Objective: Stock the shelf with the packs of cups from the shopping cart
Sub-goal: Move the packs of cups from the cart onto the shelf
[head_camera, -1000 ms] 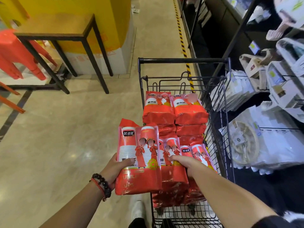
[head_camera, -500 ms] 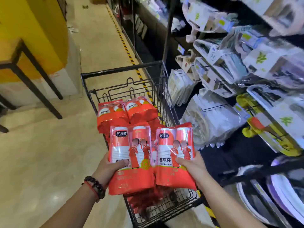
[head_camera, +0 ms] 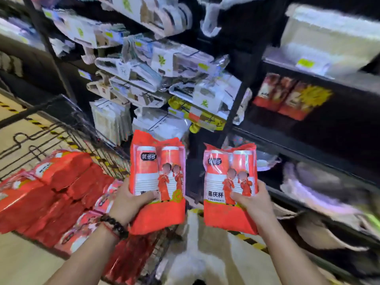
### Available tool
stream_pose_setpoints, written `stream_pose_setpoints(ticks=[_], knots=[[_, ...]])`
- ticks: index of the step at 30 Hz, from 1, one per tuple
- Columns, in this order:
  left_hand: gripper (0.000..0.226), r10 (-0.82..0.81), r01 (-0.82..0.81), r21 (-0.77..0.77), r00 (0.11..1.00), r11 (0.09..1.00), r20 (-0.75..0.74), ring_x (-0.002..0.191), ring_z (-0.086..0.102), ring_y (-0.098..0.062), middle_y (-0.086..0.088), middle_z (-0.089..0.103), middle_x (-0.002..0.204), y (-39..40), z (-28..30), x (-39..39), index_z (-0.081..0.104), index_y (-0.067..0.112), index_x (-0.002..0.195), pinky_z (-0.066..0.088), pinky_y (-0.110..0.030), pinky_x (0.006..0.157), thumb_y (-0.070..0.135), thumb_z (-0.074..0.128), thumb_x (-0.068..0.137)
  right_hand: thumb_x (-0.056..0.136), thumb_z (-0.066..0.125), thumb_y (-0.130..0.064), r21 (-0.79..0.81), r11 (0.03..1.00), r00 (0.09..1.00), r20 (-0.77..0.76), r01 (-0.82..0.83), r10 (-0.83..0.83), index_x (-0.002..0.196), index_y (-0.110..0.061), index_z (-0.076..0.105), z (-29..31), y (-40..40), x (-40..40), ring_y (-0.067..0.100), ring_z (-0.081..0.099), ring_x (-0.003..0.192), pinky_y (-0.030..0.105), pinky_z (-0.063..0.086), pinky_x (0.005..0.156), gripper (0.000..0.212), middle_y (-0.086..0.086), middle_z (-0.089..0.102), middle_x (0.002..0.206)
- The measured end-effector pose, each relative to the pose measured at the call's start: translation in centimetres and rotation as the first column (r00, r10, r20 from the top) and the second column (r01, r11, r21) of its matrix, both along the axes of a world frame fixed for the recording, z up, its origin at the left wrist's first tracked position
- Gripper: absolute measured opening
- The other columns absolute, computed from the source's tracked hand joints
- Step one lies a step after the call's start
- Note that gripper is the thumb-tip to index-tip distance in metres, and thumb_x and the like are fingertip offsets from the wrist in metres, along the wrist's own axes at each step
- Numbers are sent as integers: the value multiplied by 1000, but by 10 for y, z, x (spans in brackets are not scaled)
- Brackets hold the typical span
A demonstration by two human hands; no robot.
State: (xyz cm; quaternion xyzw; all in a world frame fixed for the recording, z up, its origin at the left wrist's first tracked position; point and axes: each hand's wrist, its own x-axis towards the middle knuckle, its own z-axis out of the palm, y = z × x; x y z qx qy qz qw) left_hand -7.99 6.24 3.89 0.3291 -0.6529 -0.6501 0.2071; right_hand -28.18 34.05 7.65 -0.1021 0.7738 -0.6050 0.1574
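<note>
**Two cup packs lifted clear of the cart, now facing the shelving**

Nearest the camera, the left hand is closed around the lower edge of one red pack of cups, thumb across its front; a dark bead bracelet sits on that wrist. The right hand grips a second red pack the same way. Half a second ago the two packs touched side by side above the cart; now a clear gap separates them, and the view has swung right so the shelves fill the frame.

Both packs stand upright in open air, touching nothing but the hands. The left pack hangs over the shopping cart corner, the right one over bare floor beside the yellow-black floor stripe.

Each pack carries a dark logo badge, blurred, and two cartoon figures in red; the right one reads 喜庆杯.

More red packs lie heaped in the cart at left. Beyond, the dark shelf edge runs diagonally; its middle level looks largely open, with similar red packs far back on it. White bagged goods crowd the upper racks.
</note>
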Motion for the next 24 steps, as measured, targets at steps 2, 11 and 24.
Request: stream_pose_setpoints(ticks=[2,11,24], knots=[[58,-87,86,-40,996,995,-9,72,69,6,24,75,84,21,9,-29,69,39,93,53,-14,64,50,84,39,68,82,15,-7,995,995,16,97,-97,92,-20,66,2,36,-6,2,72,67,14,52,56,45,-8,78,80],[68,-374,372,-90,927,924,-3,88,74,-19,0,79,95,122,29,-171,72,21,104,59,-36,81,44,86,42,67,87,5,-40,927,928,13,372,-372,96,-31,67,11,171,-60,10,76,79,23,59,62,51,-5,79,93],[81,-416,413,-77,909,908,-37,94,73,-19,0,75,108,211,42,-300,60,28,115,58,-41,79,45,89,42,48,89,-36,-134,891,901,50,434,-432,97,-51,59,37,261,-155,3,74,83,26,58,65,59,-22,75,92]])
